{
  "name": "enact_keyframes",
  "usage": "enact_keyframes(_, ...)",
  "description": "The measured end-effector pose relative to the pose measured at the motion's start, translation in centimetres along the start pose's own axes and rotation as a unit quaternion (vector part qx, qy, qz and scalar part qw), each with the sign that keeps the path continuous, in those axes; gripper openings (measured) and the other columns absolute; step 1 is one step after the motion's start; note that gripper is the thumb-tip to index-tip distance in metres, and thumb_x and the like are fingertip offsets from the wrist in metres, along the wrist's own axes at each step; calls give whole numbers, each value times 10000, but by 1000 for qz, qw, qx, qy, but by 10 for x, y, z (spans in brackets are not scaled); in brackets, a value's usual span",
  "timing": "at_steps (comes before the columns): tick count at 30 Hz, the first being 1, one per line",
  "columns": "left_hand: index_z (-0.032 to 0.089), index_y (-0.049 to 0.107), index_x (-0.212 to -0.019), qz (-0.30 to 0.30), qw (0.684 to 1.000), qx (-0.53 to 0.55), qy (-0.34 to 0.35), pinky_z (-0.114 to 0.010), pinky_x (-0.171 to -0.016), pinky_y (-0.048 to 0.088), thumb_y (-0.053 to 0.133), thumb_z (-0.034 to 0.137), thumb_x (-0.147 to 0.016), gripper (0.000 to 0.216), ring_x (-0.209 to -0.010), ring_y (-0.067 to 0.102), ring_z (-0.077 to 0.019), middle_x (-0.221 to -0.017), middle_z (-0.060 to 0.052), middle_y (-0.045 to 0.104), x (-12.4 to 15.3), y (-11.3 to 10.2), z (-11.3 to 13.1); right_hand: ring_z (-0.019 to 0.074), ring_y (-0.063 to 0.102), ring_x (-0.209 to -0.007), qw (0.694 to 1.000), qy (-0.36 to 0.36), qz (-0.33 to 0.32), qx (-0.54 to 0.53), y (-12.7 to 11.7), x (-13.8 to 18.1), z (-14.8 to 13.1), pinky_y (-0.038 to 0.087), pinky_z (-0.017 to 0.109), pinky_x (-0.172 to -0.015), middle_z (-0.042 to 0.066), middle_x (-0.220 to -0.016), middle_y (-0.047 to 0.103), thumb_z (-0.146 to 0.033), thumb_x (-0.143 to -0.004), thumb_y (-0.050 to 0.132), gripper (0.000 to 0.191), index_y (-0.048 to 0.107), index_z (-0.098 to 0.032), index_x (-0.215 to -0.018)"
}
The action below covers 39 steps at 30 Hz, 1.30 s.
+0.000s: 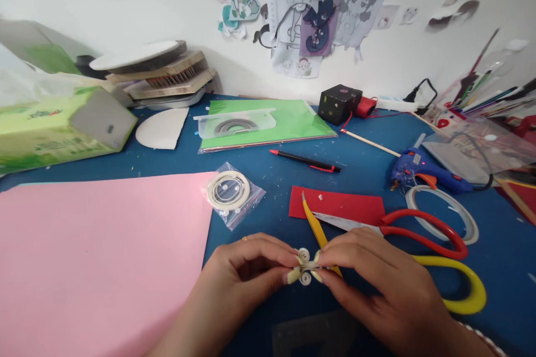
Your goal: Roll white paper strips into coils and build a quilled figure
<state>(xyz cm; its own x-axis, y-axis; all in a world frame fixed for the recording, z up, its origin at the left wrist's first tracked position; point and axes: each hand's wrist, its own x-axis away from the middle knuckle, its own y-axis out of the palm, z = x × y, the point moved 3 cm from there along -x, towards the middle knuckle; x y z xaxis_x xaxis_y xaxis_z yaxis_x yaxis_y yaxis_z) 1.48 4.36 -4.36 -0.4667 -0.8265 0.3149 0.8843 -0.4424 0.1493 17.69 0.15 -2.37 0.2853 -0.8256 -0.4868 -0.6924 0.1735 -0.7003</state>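
Between my two hands is a small white curled paper strip piece [305, 278], with one spiral at its upper side and another at its lower side. My left hand [251, 268] pinches it from the left with thumb and forefinger. From the right, my right hand [377, 273] pinches its other end. The fingertips hide part of its middle. Just beyond the right fingers lie yellow tweezers [315, 224] and scissors [422, 234] with one red and one yellow handle loop. Under the scissor blades is a red paper strip [347, 204].
Pink paper [104, 251] covers the left side. A bagged roll of white strip [229, 189], a black pen [305, 160] and green sheets [268, 122] lie ahead. To the right are a blue glue gun [419, 170] and a tape ring [471, 223]. A tissue pack [62, 122] stands left.
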Motion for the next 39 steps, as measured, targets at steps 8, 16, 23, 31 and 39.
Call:
enact_keyframes(8, 173, 610, -783, -10, 989, 126, -72, -170, -652, 478, 708, 70, -620, 216, -678, 639, -92, -700, 31, 697, 1, 1, -6, 135, 572, -655, 1000, -4, 3, -6, -1, -2, -2, 438, 267, -606, -7, -721, 643, -75, -731, 577, 164, 580, -196, -842)
enact_keyframes(16, 150, 567, -802, -15, 986, 129, -100, -168, -641, 465, 716, 64, -602, 264, -652, 633, -82, -708, 22, 688, -2, -1, -8, 126, 574, -674, 1000, -1, 6, -4, -1, -2, -1, 439, 262, -625, -15, -735, 642, -89, -737, 576, 140, 583, -197, -827)
enact_keyframes(23, 152, 572, -778, -23, 982, 145, -116, -172, -623, 452, 739, 87, -579, 268, -640, 628, -84, -712, 16, 683, -3, -1, -9, 122, 576, -683, 1000, 4, 4, -10, -2, -1, -2, 443, 260, -634, -16, -744, 640, -91, -736, 573, 137, 575, -194, -826)
enact_keyframes(31, 155, 570, -779, -29, 981, 154, -115, -169, -612, 454, 753, 101, -572, 281, -645, 638, -91, -714, 9, 698, -3, -1, -11, 127, 575, -657, 1000, -5, 8, -3, -3, -1, -3, 447, 263, -609, -13, -718, 640, -89, -717, 592, 145, 582, -194, -817)
enact_keyframes(39, 154, 575, -775, -22, 984, 128, -121, -156, -594, 454, 741, 79, -586, 262, -622, 635, -80, -686, 25, 703, -4, -5, -7, 123, 597, -714, 1000, 12, 14, -7, -8, -2, 0, 472, 239, -656, -5, -759, 648, -145, -734, 590, 110, 580, -197, -831)
